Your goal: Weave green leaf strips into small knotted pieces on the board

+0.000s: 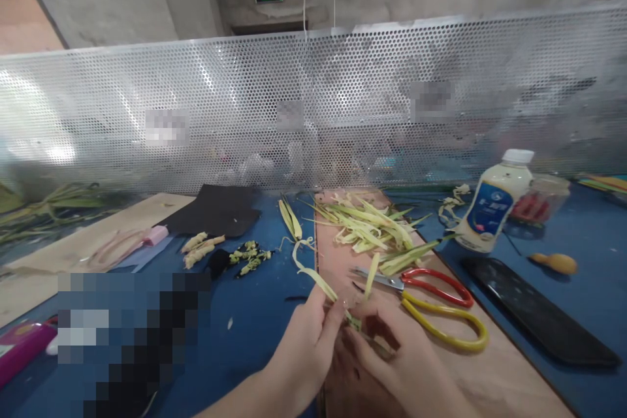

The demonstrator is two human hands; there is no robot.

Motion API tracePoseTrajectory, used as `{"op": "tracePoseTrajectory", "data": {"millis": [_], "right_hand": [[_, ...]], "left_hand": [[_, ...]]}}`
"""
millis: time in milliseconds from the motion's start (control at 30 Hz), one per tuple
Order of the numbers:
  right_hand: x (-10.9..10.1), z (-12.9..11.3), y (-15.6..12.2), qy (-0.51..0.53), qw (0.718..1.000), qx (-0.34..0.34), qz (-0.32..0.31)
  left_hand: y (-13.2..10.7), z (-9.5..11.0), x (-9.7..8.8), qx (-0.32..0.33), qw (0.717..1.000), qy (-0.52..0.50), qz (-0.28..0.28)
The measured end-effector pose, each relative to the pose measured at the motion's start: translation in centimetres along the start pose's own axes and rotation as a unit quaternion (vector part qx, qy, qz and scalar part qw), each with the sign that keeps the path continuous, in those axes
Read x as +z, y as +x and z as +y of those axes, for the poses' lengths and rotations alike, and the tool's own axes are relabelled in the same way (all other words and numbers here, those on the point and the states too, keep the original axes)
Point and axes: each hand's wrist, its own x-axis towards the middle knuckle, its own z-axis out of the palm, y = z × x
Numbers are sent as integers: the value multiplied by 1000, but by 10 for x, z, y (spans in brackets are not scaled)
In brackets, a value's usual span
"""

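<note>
Pinching a leaf strip (309, 272), left hand (304, 343) and right hand (404, 346) together, I judge it light, pliable, tear-prone: grip its full width.

Left grip (309, 336), right grip (407, 347) pinched, close together; forearms (249, 390) angled inward.

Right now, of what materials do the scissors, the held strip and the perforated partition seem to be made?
Scissors: metal blades, grey and shiny; handles probably plastic-coated, glossy red and yellow.
Held strip: probably plant leaf or husk, matt, pale yellow-green; it is thin and curls.
Perforated partition: likely sheet metal, with a silvery sheen and round holes.
</note>
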Motion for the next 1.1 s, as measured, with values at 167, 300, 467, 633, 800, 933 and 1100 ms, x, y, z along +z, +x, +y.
{"op": "tracePoseTrajectory", "data": {"millis": [167, 300, 467, 633, 800, 933, 1100], "right_hand": [[-5, -4, 0, 52, 998, -4, -23], [-6, 1, 0, 63, 998, -2, -26], [-6, 6, 0, 19, 1000, -25, -5], [-8, -2, -2, -10, 998, -58, 12], [-10, -1, -7, -6, 998, -65, 16], [-10, 1, -5, -27, 998, -56, 11], [-13, -1, -1, 7, 999, -51, -11]], "left_hand": [[0, -3, 3, -6, 999, 6, 39], [-1, -7, 6, -20, 999, -19, 30], [-4, -6, 9, -39, 999, 6, 29], [-7, 2, 9, -35, 998, 1, 47], [-7, 2, 5, -2, 996, -89, 8], [-9, 4, 4, 10, 996, -89, -1], [-9, 3, 3, -6, 994, -111, 11]]}}
